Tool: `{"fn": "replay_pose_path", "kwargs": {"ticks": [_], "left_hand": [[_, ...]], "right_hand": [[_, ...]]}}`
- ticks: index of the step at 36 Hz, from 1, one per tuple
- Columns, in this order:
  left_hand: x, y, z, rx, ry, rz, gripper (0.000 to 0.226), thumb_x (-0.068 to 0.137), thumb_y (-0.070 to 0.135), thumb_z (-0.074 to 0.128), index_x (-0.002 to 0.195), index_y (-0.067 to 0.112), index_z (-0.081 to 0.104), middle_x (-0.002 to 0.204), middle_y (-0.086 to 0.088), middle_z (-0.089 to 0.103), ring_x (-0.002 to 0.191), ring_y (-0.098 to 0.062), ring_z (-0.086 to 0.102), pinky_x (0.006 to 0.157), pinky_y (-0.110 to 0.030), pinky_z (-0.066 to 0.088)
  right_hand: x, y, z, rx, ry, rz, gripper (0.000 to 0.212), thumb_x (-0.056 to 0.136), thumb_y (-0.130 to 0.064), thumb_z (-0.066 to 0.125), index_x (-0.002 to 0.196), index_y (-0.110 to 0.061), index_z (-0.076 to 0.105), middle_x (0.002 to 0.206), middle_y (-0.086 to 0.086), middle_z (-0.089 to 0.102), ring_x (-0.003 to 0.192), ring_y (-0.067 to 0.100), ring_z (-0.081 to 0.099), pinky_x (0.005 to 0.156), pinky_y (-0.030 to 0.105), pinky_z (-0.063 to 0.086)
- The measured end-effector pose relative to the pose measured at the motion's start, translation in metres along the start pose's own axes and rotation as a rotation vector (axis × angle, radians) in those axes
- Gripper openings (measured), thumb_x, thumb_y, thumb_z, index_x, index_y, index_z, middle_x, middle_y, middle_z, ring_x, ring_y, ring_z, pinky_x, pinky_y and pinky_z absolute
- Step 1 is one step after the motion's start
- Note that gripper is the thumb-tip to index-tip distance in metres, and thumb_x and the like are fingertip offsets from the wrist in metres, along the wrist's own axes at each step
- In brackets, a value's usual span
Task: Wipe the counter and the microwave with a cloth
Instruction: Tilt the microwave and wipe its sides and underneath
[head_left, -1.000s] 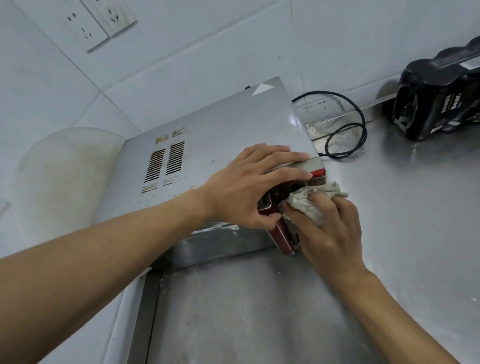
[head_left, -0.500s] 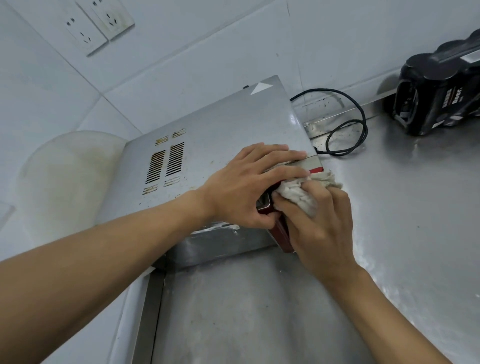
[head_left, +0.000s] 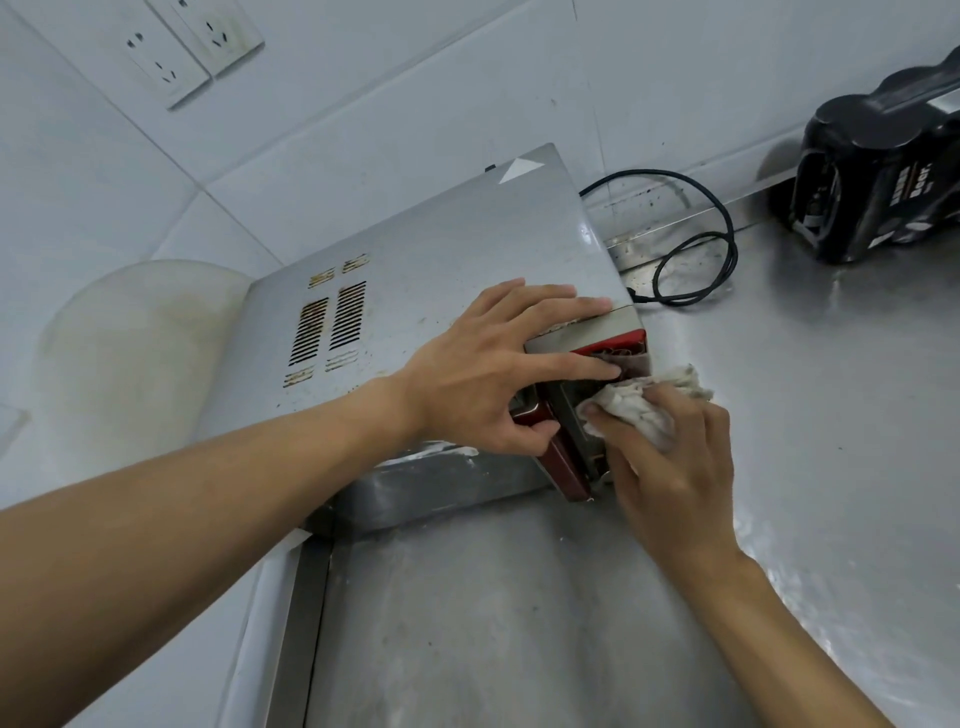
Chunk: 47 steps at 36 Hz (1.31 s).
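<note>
Hands at the microwave's front corner: left hand (head_left: 488, 374) braces, right hand (head_left: 670, 467) wipes.
Left fingers lie straight, pressing flat on the microwave (head_left: 426, 270) top. The cloth (head_left: 644, 402), bunched in the curled right fingers, touches the red-trimmed front face, just above the counter (head_left: 831, 441). Judgement: cloth light, soft, wads easily, so hold it balled in the palm. Microwave looks heavy and smooth; steady it from above.
</note>
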<state>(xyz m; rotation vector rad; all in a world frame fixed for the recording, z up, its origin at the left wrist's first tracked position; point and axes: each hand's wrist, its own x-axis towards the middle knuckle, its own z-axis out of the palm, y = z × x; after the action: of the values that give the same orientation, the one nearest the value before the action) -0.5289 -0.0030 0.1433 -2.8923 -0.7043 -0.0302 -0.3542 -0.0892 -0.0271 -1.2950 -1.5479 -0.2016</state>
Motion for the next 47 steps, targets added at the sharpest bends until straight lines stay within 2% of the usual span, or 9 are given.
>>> {"fn": "replay_pose_path", "kwargs": {"ticks": [7,16,19,23,32,35,39,43,47], "left_hand": [[0.000,0.001,-0.001,0.003,-0.015,-0.014,0.069,0.079,0.044,0.075,0.145,0.037,0.060,0.165,-0.006,0.038,0.151,-0.031,0.036,0.119,-0.058,0.029],[0.001,0.002,-0.001,-0.004,0.004,-0.032,0.078,0.076,0.045,0.075,0.151,0.034,0.053,0.164,-0.005,0.039,0.151,-0.030,0.036,0.118,-0.057,0.030],[0.000,0.001,-0.001,-0.004,-0.003,-0.032,0.079,0.077,0.046,0.074,0.152,0.033,0.051,0.164,-0.004,0.037,0.152,-0.029,0.034,0.119,-0.056,0.028],[0.000,0.000,-0.001,-0.009,-0.008,-0.027,0.079,0.078,0.046,0.074,0.153,0.032,0.050,0.165,-0.005,0.037,0.153,-0.030,0.033,0.120,-0.058,0.028],[0.000,0.001,-0.001,-0.017,-0.007,-0.028,0.079,0.079,0.045,0.073,0.153,0.033,0.049,0.164,-0.006,0.037,0.151,-0.031,0.034,0.119,-0.056,0.030],[0.001,0.000,-0.002,-0.021,-0.003,-0.025,0.078,0.079,0.046,0.073,0.153,0.033,0.050,0.164,-0.006,0.037,0.152,-0.031,0.034,0.119,-0.057,0.030],[0.000,0.000,0.000,-0.028,-0.003,-0.026,0.078,0.078,0.044,0.075,0.152,0.032,0.051,0.164,-0.006,0.038,0.151,-0.030,0.034,0.118,-0.056,0.031],[0.001,0.001,-0.001,-0.030,-0.002,-0.031,0.077,0.079,0.044,0.074,0.152,0.032,0.051,0.163,-0.006,0.038,0.152,-0.029,0.034,0.119,-0.056,0.031],[0.000,0.000,-0.001,-0.022,-0.006,-0.029,0.078,0.079,0.045,0.074,0.152,0.033,0.051,0.163,-0.006,0.038,0.152,-0.030,0.034,0.118,-0.056,0.031]], "right_hand": [[-0.018,0.022,-0.013,0.001,-0.104,0.030,0.030,0.092,-0.004,0.071,0.115,-0.020,0.080,0.128,0.012,0.050,0.102,0.040,0.051,0.086,0.046,0.049],[0.024,-0.001,-0.023,0.037,0.052,0.077,0.023,0.096,-0.010,0.075,0.117,-0.016,0.079,0.118,0.024,0.062,0.101,0.045,0.054,0.097,0.028,0.036],[0.003,0.008,-0.018,0.072,-0.015,0.123,0.030,0.091,-0.003,0.078,0.117,-0.019,0.079,0.124,0.020,0.057,0.103,0.043,0.050,0.095,0.024,0.034],[-0.017,0.012,-0.019,0.081,-0.155,0.196,0.040,0.083,0.003,0.081,0.115,-0.021,0.080,0.129,0.018,0.056,0.108,0.042,0.048,0.089,0.030,0.038],[0.019,-0.001,-0.024,0.093,0.056,0.145,0.024,0.094,-0.008,0.076,0.117,-0.017,0.079,0.124,0.019,0.055,0.106,0.040,0.050,0.098,0.024,0.034],[-0.002,0.009,-0.018,0.121,-0.040,0.238,0.035,0.087,0.000,0.081,0.117,-0.018,0.079,0.130,0.020,0.055,0.110,0.040,0.047,0.095,0.018,0.033],[-0.021,0.019,-0.022,0.140,-0.149,0.334,0.041,0.083,0.001,0.084,0.117,-0.022,0.078,0.135,0.015,0.054,0.117,0.038,0.047,0.096,0.025,0.035],[0.000,0.015,-0.029,0.127,-0.048,0.324,0.032,0.085,-0.002,0.082,0.112,-0.018,0.079,0.129,0.015,0.052,0.110,0.043,0.050,0.102,0.010,0.025],[0.017,0.012,-0.029,0.131,0.028,0.251,0.024,0.090,-0.009,0.078,0.113,-0.017,0.080,0.129,0.014,0.050,0.108,0.042,0.050,0.104,0.014,0.026]]}}
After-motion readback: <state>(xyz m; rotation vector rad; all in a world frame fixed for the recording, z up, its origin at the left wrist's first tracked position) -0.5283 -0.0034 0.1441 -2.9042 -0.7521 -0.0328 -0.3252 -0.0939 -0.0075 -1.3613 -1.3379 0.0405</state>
